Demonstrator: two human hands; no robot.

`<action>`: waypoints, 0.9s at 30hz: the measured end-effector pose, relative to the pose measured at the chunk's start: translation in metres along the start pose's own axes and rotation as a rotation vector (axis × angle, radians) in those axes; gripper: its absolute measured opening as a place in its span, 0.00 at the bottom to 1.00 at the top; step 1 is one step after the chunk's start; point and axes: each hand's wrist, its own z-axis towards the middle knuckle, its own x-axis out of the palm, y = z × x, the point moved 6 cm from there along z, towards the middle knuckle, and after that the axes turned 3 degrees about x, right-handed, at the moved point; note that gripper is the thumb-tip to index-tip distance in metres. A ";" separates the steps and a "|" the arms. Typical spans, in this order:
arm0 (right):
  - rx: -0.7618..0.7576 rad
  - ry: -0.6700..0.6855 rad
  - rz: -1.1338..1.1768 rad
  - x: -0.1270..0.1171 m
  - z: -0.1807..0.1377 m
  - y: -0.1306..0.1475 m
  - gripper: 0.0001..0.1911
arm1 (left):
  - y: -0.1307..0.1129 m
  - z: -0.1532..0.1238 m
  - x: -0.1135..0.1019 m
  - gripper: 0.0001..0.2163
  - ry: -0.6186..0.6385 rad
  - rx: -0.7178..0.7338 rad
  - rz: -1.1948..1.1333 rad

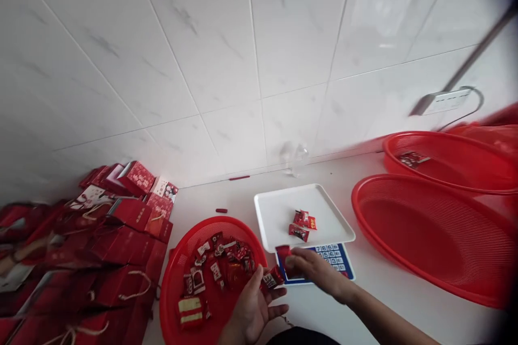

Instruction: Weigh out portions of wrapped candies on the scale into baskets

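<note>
The left hand (251, 304) has its thumb and fingertips closed round a dark red wrapped packet (272, 278), its lower fingers spread loose beneath. The right hand (313, 267) pinches another red packet (284, 252), its outline partly hidden by the fingers, just beyond and to the right of the first. Beside and to the left of the left fingers stands a red mesh basket (165, 302) holding a mixed spread of wrapped pieces, among them a yellow-and-red pack (190, 311) near its close edge. Ahead of the right fingers lies a white tray (279, 215) on the counter (206, 197), with a small cluster of red packets (298, 232) towards its near right part. A blue keypad panel (335, 259) shows under and behind the right hand, below the tray's near edge. The handling looks partway along: a few packets rest on the tray, two are in the fingers and not yet set down, and many pieces remain in the basket; how many of those are to be handled cannot be told.
</note>
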 end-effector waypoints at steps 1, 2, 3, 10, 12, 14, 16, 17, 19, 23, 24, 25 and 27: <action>-0.025 0.113 0.089 0.024 -0.004 0.008 0.13 | 0.001 -0.001 0.002 0.22 0.016 -0.002 -0.016; -0.036 0.187 0.115 0.043 -0.008 0.014 0.12 | 0.000 -0.001 0.001 0.21 0.019 0.009 -0.008; -0.045 0.223 0.102 0.057 -0.011 0.018 0.12 | -0.001 0.000 -0.002 0.20 0.007 0.028 0.016; -0.004 0.190 0.056 0.059 -0.012 -0.003 0.23 | -0.029 -0.008 -0.060 0.17 -0.204 0.159 0.367; 0.056 0.140 0.077 0.044 -0.012 -0.019 0.25 | -0.038 -0.012 -0.073 0.16 -0.157 0.189 0.584; 0.128 0.113 0.099 0.034 -0.013 -0.036 0.26 | -0.045 -0.011 -0.085 0.17 -0.105 0.210 0.797; 0.177 0.089 0.114 0.028 -0.015 -0.049 0.26 | -0.053 -0.004 -0.102 0.16 -0.201 0.256 0.973; 0.190 0.079 0.118 0.027 -0.016 -0.053 0.25 | -0.059 0.001 -0.113 0.13 -0.305 0.284 1.038; 0.199 0.070 0.124 0.026 -0.018 -0.057 0.25 | -0.069 0.012 -0.133 0.09 -0.533 0.328 1.125; 0.167 0.061 0.111 0.030 -0.020 -0.052 0.24 | -0.079 0.027 -0.157 0.20 -0.781 0.351 1.219; 0.155 0.058 0.104 0.030 -0.021 -0.050 0.24 | -0.080 0.028 -0.160 0.21 -0.813 0.353 1.244; 0.146 0.055 0.095 0.030 -0.022 -0.048 0.23 | -0.082 0.028 -0.163 0.21 -0.833 0.353 1.272; 0.145 0.047 0.078 0.029 -0.024 -0.047 0.22 | -0.084 0.024 -0.167 0.19 -0.866 0.352 1.351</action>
